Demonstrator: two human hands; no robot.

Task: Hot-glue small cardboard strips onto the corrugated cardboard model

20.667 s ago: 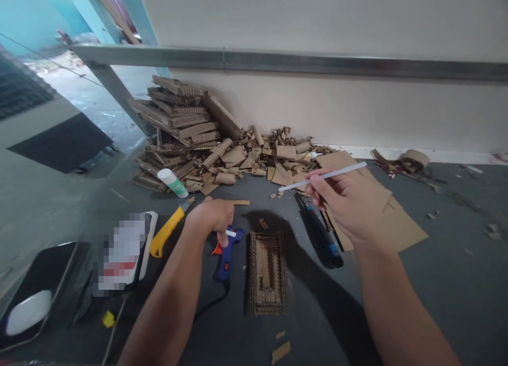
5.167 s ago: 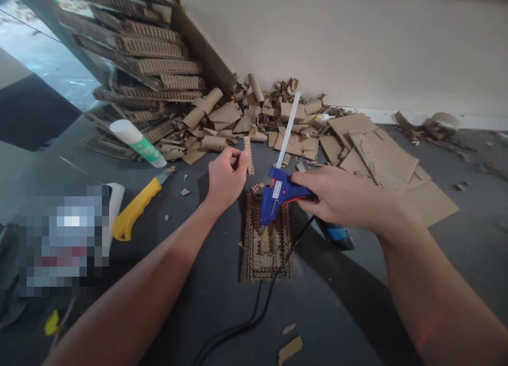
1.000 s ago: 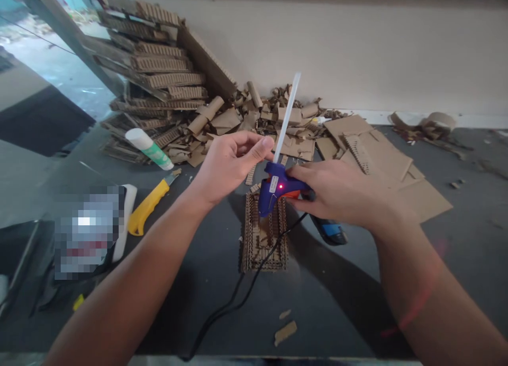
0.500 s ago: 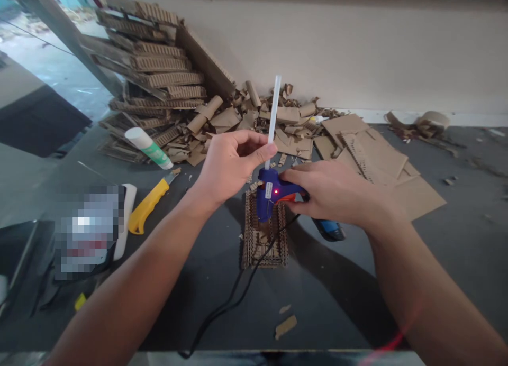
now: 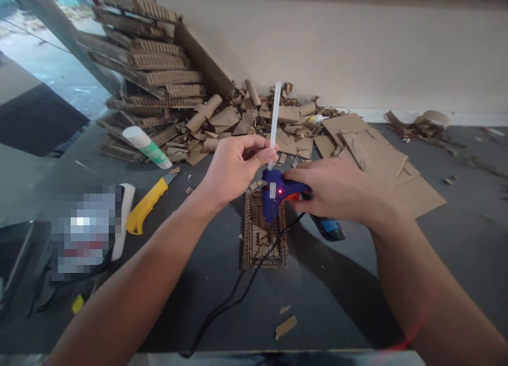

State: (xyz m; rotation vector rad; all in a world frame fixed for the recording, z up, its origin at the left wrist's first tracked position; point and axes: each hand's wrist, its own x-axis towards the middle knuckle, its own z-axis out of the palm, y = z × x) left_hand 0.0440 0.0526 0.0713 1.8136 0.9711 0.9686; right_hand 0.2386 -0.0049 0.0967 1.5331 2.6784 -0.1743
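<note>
A blue hot glue gun (image 5: 272,202) with an orange trigger and a lit red light is gripped in my right hand (image 5: 331,189). Its nozzle points down over a long corrugated cardboard piece (image 5: 264,255) with raised edges lying on the dark table. My left hand (image 5: 242,165) pinches a whitish glue stick (image 5: 276,109) that stands upright from the top of the gun. From the gun a black cord (image 5: 248,286) runs across the cardboard piece to the table's front edge. Partly hidden under my right hand lies a blue and black object (image 5: 331,228).
On the left are a yellow utility knife (image 5: 148,202), a white and green tube (image 5: 147,148) and a phone-like device (image 5: 85,234). Cardboard strips (image 5: 159,62) are stacked at the back left beside loose scraps (image 5: 226,117). Flat cardboard sheets (image 5: 383,154) lie at right.
The glue gun has shifted slightly right, still in my right hand. My left hand has come down a little with the glue stick, whose top end now sits lower.
</note>
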